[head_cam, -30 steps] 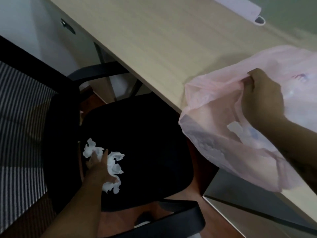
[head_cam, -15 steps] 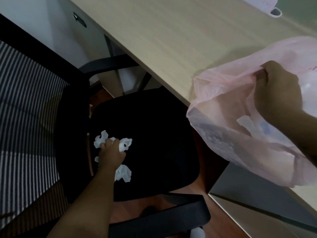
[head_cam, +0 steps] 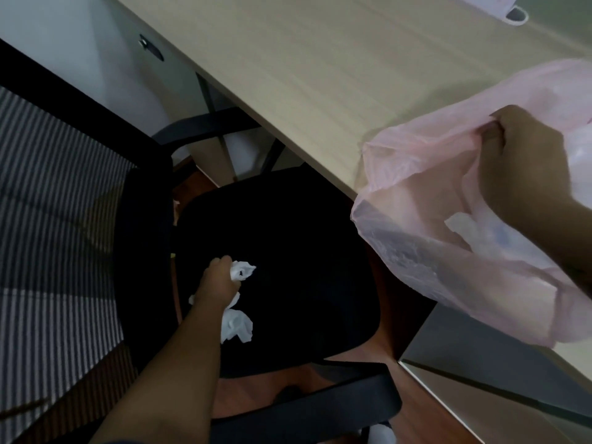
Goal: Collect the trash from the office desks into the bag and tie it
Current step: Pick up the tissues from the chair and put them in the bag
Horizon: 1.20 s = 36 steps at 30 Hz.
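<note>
Down on the chair seat [head_cam: 288, 251], the left hand [head_cam: 217, 283] has its grip closed on crumpled white tissue [head_cam: 238, 325].

To do this well, I'd gather the loose trailing ends into the fist before lifting, then carry it across to the bag [head_cam: 426, 251]. The right hand [head_cam: 525, 168] pinches the bag's rim, holding its mouth open over the worktop [head_cam: 320, 75] edge. That bag is thin, pink, see-through, with scraps already inside.

The bag [head_cam: 432, 251] is thin, translucent pink plastic, crinkled and faintly glossy. The tissue [head_cam: 237, 325] looks like soft, crumpled white paper. The desk [head_cam: 320, 75] shows matt pale woodgrain; the chair seat [head_cam: 288, 251] is probably matt black cloth.
</note>
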Each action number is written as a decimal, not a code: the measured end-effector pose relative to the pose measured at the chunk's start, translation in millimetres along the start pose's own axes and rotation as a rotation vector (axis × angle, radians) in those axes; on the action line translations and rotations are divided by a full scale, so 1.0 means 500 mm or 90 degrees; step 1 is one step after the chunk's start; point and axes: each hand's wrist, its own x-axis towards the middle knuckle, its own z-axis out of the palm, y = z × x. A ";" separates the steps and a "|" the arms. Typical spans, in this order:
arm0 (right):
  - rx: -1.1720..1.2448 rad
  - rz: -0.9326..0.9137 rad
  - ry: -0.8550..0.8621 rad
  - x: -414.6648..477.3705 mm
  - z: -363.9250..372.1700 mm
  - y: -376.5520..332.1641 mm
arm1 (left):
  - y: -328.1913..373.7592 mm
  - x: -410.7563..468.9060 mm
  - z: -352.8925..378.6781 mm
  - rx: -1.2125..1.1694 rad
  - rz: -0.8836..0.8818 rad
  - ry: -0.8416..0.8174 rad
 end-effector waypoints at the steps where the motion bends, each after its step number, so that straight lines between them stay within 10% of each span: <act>1: 0.008 0.008 -0.002 0.001 -0.007 -0.002 | 0.013 -0.013 -0.010 -0.026 0.016 -0.004; 15: 0.085 -0.003 0.035 0.031 -0.260 0.004 | 0.573 -0.298 -0.309 -0.341 0.211 0.070; 23: 0.141 -0.015 0.071 0.028 -0.316 0.053 | 0.793 -0.350 -0.281 -0.429 0.249 -0.107; 36: 0.081 -0.054 0.005 -0.016 -0.229 0.045 | 0.432 -0.298 -0.263 -0.234 0.097 0.090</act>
